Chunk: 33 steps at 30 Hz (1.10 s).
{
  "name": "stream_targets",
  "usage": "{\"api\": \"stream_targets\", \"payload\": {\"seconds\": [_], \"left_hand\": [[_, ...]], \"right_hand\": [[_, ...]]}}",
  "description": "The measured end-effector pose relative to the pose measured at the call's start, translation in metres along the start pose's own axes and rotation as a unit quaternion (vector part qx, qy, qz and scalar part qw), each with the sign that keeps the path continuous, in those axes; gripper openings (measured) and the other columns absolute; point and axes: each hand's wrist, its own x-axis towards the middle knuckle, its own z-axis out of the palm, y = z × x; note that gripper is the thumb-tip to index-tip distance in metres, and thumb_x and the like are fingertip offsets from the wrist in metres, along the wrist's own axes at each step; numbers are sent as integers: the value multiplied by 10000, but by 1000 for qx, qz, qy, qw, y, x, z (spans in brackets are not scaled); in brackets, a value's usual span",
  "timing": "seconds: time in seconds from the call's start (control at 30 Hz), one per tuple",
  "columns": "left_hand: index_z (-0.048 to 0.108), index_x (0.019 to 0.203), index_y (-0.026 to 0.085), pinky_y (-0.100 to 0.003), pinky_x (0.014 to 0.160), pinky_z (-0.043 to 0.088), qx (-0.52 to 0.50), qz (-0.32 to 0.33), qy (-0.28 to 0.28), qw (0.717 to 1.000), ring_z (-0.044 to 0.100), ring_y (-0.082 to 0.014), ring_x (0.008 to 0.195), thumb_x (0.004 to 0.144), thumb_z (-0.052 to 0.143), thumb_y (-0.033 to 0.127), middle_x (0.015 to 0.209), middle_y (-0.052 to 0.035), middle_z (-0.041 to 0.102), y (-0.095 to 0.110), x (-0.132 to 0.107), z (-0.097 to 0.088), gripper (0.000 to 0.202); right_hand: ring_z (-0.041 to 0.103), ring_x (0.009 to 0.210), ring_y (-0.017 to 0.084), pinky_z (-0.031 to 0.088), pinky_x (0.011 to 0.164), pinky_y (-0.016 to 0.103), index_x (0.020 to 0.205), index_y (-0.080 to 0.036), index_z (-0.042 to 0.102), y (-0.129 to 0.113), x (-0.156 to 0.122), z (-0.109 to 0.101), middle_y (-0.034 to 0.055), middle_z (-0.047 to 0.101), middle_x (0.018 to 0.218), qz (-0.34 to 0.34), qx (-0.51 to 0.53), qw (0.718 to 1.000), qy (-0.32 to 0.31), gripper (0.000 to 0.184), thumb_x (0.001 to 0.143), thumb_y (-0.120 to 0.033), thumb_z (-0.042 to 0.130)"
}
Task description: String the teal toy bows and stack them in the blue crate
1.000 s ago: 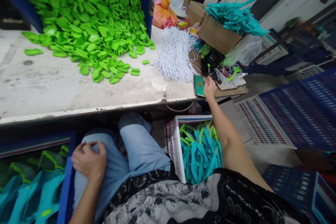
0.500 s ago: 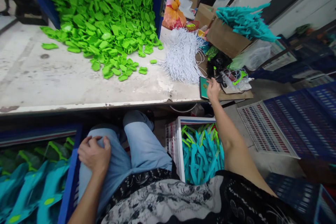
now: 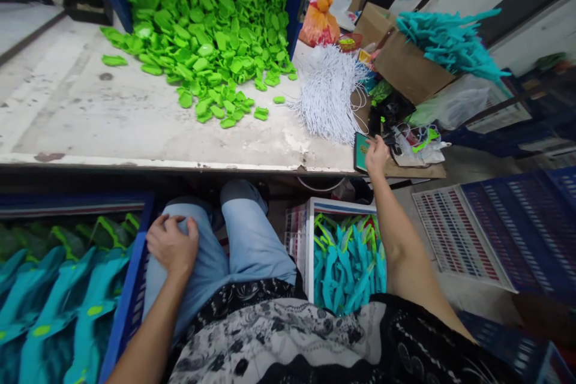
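Observation:
My left hand (image 3: pixel 173 244) rests on the left knee of my light blue jeans (image 3: pixel 252 234), fingers spread and slightly bent, holding nothing. On the right, my right hand (image 3: pixel 377 155) is stretched out to a phone (image 3: pixel 361 153) with a green screen, which lies at the table's front edge. Its fingers reach over the right side of the screen; whether a fingertip presses on it is too small to tell. Just behind the phone spreads a bundle of thin white cords (image 3: pixel 330 93). Further left lies a heap of bright green plastic pieces (image 3: pixel 211 30), spilling from a blue bin (image 3: pixel 305 3).
A blue crate (image 3: pixel 135 288) of turquoise and green items stands left of my legs. A white crate (image 3: pixel 310 252) of similar parts is to the right. Turquoise pieces (image 3: pixel 450 42) top a cardboard box (image 3: pixel 411 66). An orange bag (image 3: pixel 320 18) sits behind the cords.
The view has shifted slightly, so the table and its things appear further right. My left hand stays on the knee and my right hand stays at the phone.

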Motion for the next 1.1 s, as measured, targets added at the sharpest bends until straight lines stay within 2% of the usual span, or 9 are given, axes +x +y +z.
{"api": "stream_targets", "payload": {"seconds": [0.33,0.7,0.93,1.1], "left_hand": [[605,1011,142,-443,907,342,-20,-17,-28,999,424,-331,1156,830,521,352,1259,-169,475,1,1,-4,290],[601,1012,160,-426,880,360,-5,0,-6,1000,449,-325,1153,844,503,389,1275,-146,492,-4,0,0,301],[596,1003,154,-429,889,342,-11,-10,-20,1000,433,-333,1166,845,476,413,1286,-153,480,-3,1,-1,326],[606,999,157,-416,872,365,3,-7,-6,1000,454,-330,1154,834,492,404,1270,-143,498,-4,1,0,318]], "right_hand": [[547,1122,267,384,991,475,1228,-129,530,8,5,11,149,653,1130,-30,-15,999,43,436,853,-242,338],[507,1171,269,342,1027,491,1276,-103,490,-4,2,6,132,669,1135,-8,-8,1000,14,470,853,-219,322],[498,1182,271,340,1031,499,1283,-114,484,-5,4,6,138,663,1140,-1,-4,1000,12,459,863,-211,323],[508,1179,264,354,1030,505,1277,-116,484,-3,6,3,134,666,1126,9,2,1000,14,445,867,-202,332]]}}
